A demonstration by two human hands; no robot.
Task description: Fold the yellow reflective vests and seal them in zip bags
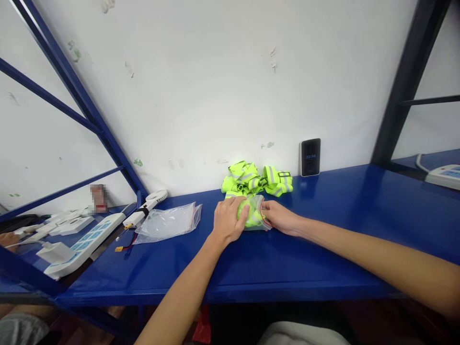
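A clear zip-lock bag [257,207] with a red seal line lies on the table, with folded neon-yellow reflective strap inside it. My left hand [228,218] is closed over the bag's left side, thumb on top. At the bag's mouth on the right, my right hand [282,216] pinches the edge near the red line; its fingertips are partly hidden. Just behind the bag sits a heap of neon-yellow reflective straps [246,173] with grey stripes. A rolled strap [278,181] with a black buckle lies at the heap's right.
Flat clear bags [165,223] lie left on the blue table [287,273]. Beside them are a small white fan [157,196] and a yellow connector [119,249]. A clock-display device [310,157] leans on the wall. A power strip [86,247] lies beyond the left frame; another person's hand [9,241] shows there.
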